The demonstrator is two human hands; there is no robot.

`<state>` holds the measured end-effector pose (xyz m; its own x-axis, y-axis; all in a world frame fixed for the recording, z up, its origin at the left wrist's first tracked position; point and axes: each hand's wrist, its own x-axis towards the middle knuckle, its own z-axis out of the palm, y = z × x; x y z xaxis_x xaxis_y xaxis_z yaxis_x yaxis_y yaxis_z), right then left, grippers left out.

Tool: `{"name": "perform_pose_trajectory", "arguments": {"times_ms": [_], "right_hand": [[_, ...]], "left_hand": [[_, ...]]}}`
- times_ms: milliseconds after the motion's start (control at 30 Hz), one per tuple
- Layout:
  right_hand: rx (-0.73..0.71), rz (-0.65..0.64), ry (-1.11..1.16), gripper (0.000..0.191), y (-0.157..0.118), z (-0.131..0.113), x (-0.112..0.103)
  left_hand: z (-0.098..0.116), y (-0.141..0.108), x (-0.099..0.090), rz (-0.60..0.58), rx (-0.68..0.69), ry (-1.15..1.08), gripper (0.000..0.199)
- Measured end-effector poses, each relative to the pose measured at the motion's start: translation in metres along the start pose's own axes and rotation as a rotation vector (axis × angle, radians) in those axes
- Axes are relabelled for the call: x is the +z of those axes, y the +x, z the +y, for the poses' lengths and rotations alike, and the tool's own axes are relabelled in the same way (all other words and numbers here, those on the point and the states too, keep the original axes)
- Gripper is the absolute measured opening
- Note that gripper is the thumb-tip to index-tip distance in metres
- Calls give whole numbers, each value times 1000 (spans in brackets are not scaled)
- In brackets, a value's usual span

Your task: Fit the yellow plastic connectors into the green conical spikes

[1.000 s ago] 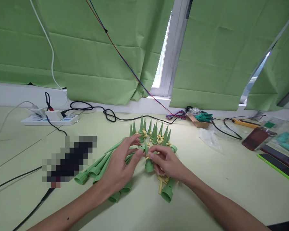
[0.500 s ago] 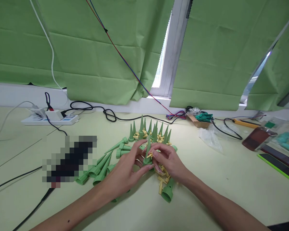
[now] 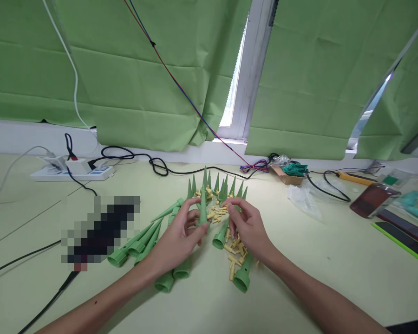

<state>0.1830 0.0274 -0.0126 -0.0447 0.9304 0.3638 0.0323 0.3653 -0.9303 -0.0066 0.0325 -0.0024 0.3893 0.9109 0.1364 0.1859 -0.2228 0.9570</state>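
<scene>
Near the middle of the table my left hand (image 3: 181,229) is closed around a green plastic plant-watering spike (image 3: 204,208), held upright with its tip up. To the right, my right hand (image 3: 247,222) has its thumb and fingers pinched together, apart from that spike. Whether a small piece sits in the pinch I cannot make out. Under and between the hands lie loose yellow plastic valve pieces (image 3: 231,250). One green spike (image 3: 220,237) lies between the hands, and another (image 3: 242,279) lies below my right hand.
Several green spikes stand upright at the back (image 3: 217,183); others lie at the left (image 3: 135,246). A power strip (image 3: 73,174) and black cable (image 3: 158,168) run along the wall. At the right are a small cardboard box (image 3: 289,176), a plastic bag (image 3: 303,202) and a dark bottle (image 3: 372,200).
My hands have moved apart. The left has shifted left with the upright spike; the right has drawn away from it, where it had been pinching a yellow valve against the spike.
</scene>
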Motion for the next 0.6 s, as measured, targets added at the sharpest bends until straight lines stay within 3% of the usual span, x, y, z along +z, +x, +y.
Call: {"name": "perform_pose_trajectory", "arguments": {"times_ms": [333, 600], "right_hand": [[-24, -19, -184, 28, -5, 4, 1], [-13, -62, -167, 22, -6, 5, 3]], "left_hand": [[13, 2, -1, 52, -167, -189, 35], [12, 2, -1, -12, -137, -230, 33]]}}
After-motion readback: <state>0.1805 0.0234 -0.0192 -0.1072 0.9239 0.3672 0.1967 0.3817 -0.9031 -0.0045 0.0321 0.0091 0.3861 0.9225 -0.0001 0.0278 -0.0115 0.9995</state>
